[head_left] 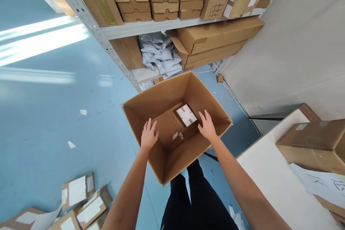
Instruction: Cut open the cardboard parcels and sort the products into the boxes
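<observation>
A large cardboard box (pixel 159 95) with its top open stands in front of my legs. On its floor lies a small parcel (pixel 186 115) with a white label and strips of brown tape. Two torn white paper scraps (pixel 175 136) lie beside the parcel. My left hand (pixel 149 134) reaches over the near left side of the box, fingers spread, holding nothing. Over the near right side, my right hand (pixel 207 125) hangs with its fingers apart, close to the parcel but not on it.
Metal shelving (pixel 156 27) ahead carries stacked cartons, long boxes (pixel 215 36) and grey plastic mailers (pixel 160 52). Labelled parcels (pixel 78 192) lie on the blue floor at lower left. A white table (pixel 269 172) with a carton (pixel 309 143) stands at right. Cables (pixel 237 99) run along the wall.
</observation>
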Action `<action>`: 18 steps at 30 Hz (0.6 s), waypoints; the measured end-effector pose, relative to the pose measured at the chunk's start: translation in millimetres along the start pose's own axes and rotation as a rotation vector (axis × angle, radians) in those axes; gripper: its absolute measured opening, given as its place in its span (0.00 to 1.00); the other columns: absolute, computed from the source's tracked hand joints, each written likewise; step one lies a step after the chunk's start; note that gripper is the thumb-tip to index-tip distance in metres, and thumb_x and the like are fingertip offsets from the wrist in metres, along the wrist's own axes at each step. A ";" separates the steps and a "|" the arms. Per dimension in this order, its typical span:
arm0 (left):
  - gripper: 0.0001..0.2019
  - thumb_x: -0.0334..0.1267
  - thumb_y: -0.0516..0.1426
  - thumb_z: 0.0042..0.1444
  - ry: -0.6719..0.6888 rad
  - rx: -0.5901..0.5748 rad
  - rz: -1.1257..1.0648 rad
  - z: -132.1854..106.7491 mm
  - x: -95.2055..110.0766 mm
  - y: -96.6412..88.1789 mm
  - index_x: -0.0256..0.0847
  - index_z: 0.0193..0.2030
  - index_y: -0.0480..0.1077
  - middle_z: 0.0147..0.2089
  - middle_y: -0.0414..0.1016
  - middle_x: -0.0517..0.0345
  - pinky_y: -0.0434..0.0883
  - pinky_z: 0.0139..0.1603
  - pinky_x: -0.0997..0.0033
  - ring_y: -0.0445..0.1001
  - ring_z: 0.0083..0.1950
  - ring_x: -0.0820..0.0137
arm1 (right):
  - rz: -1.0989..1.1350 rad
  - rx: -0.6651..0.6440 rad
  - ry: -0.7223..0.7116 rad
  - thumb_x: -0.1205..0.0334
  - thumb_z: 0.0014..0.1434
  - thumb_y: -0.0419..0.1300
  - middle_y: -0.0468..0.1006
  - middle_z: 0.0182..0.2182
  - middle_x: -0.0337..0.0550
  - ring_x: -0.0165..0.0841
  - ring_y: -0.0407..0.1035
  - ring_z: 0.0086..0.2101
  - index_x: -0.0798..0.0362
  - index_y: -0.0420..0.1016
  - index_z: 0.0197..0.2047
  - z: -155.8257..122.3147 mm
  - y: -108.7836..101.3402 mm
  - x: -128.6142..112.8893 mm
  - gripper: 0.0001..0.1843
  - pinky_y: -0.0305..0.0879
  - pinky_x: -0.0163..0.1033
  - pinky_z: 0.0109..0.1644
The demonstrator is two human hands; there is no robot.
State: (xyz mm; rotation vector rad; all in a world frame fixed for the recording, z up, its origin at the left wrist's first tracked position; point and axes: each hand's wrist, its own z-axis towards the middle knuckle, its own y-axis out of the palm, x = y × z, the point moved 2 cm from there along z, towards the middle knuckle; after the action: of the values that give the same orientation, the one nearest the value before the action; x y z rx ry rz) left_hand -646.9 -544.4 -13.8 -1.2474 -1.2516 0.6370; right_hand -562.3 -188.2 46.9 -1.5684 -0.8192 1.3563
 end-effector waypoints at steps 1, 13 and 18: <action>0.34 0.38 0.57 0.64 0.002 0.023 -0.010 3.8 7.4 -4.0 0.45 0.77 0.57 0.83 0.43 0.50 0.56 0.79 0.47 0.49 0.81 0.48 | 0.004 -0.005 -0.005 0.66 0.64 0.57 0.46 0.78 0.53 0.54 0.45 0.74 0.45 0.52 0.79 3.6 1.2 1.6 0.42 0.61 0.66 0.70; 0.36 0.39 0.59 0.65 -0.019 0.125 -0.128 108.4 110.9 29.6 0.45 0.78 0.54 0.84 0.37 0.50 0.56 0.78 0.41 0.46 0.81 0.46 | 0.015 -0.151 -0.075 0.66 0.62 0.60 0.40 0.79 0.48 0.56 0.44 0.74 0.43 0.45 0.80 122.8 50.1 74.8 0.48 0.59 0.67 0.71; 0.39 0.40 0.62 0.62 -0.092 -0.065 -0.173 146.3 119.1 123.9 0.45 0.78 0.54 0.84 0.36 0.47 0.62 0.75 0.43 0.51 0.79 0.43 | 0.006 -0.244 -0.041 0.66 0.61 0.62 0.38 0.79 0.49 0.59 0.44 0.74 0.44 0.47 0.80 161.1 111.2 118.3 0.49 0.58 0.68 0.71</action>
State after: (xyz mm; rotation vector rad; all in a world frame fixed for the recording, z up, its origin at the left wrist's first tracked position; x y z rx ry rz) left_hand -718.9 -353.7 -110.3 -1.1586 -1.4491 0.5368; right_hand -705.4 -94.3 -104.8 -1.7346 -1.0383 1.3356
